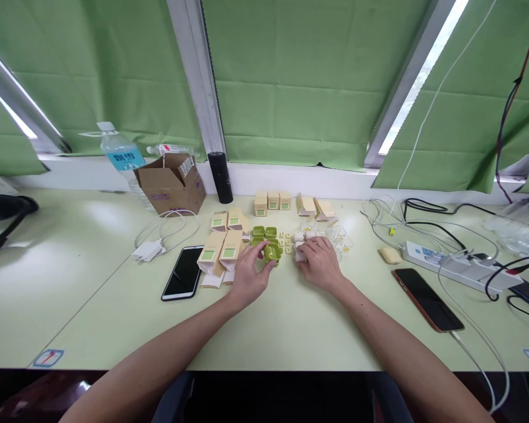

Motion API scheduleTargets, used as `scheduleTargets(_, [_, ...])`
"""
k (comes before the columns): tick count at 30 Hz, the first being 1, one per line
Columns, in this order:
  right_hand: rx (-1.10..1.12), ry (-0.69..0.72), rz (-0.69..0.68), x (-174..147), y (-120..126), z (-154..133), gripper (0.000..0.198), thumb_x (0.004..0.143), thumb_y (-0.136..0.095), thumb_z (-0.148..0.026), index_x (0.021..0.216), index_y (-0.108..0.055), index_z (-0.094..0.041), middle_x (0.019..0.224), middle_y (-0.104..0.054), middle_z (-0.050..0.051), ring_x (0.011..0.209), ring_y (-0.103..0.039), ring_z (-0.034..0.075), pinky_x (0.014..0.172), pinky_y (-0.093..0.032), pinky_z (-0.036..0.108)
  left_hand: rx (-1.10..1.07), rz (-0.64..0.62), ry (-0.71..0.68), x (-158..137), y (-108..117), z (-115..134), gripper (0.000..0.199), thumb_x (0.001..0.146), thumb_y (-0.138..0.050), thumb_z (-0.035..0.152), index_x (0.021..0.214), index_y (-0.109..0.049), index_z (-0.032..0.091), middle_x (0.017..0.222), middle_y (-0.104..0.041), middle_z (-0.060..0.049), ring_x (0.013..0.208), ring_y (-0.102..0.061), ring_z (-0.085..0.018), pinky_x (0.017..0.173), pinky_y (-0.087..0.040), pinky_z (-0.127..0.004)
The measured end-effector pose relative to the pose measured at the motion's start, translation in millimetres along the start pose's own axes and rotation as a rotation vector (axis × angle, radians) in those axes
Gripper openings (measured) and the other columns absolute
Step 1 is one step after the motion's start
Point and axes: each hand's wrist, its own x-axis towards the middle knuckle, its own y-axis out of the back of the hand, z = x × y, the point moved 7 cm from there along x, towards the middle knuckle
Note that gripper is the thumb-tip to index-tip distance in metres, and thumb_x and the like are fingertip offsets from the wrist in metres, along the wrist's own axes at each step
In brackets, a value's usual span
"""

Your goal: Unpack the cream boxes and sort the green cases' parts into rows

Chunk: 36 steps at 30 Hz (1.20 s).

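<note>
My left hand [252, 271] pinches a small olive-green cup-like piece [273, 252] by its side, with the hollow facing up. Just behind it on the table are several more green cup-like pieces [270, 232]. Small pale-yellow square pieces [287, 242] lie in rows between my two hands. My right hand [321, 262] is closed over a group of small white pieces [298, 237], its fingertips on a white one at the front. Clear plastic pieces [341, 239] are heaped just beyond that hand, partly hidden by it.
Open beige cartons [214, 247] stand left of the green pieces. Small closed boxes [273, 201] and flattened-looking cartons [306, 205] sit behind. Phones [184, 274] [427, 298] flank the work area. Right are a power strip [445, 264] and cables; back left, a cardboard box [171, 185] and black cylinder [220, 177].
</note>
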Motion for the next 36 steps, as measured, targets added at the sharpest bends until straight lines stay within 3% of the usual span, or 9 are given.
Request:
scheduleTargets(12, [-0.04,-0.043,-0.071,0,-3,2,0.025,0.077,-0.071,-0.02,0.102,-0.069,-0.018,0.107,-0.066,0.01,0.108,-0.05,0.029,0.095,-0.035,0.04,0.004,-0.014,-0.001,-1,-2,0,0.042,0.089,-0.066,0.026,0.13,-0.06,0.021,0.096,-0.062,-0.005,0.091,-0.06,-0.022,0.087,-0.05,-0.04])
scheduleTargets(27, [-0.054,-0.059,-0.113,0,-4,2,0.029,0.079,-0.069,-0.021,0.107,-0.068,-0.018,0.108,-0.069,0.01,0.113,-0.048,0.029,0.097,-0.034,0.04,0.039,-0.01,-0.016,-2,-2,3,0.041,0.089,-0.067,0.026,0.129,-0.06,0.024,0.095,-0.063,-0.004,0.089,-0.062,-0.022,0.085,-0.051,-0.038])
scheduleTargets(32, [-0.108,-0.082,-0.196,4,6,10,0.044,0.077,-0.07,-0.024,0.12,-0.064,-0.017,0.12,-0.066,0.012,0.116,-0.047,0.031,0.098,-0.032,0.041,0.036,-0.011,-0.017,-2,-2,3,0.041,0.089,-0.067,0.026,0.129,-0.059,0.024,0.095,-0.063,-0.004,0.089,-0.061,-0.022,0.085,-0.05,-0.039])
scheduleTargets(36, [-0.166,-0.074,-0.301,5,10,22,0.042,0.076,-0.071,-0.027,0.117,-0.064,-0.018,0.117,-0.067,0.013,0.113,-0.049,0.031,0.093,-0.032,0.04,0.045,-0.013,-0.018,-2,-2,3,0.041,0.089,-0.067,0.026,0.129,-0.059,0.024,0.094,-0.063,-0.003,0.089,-0.061,-0.022,0.085,-0.05,-0.039])
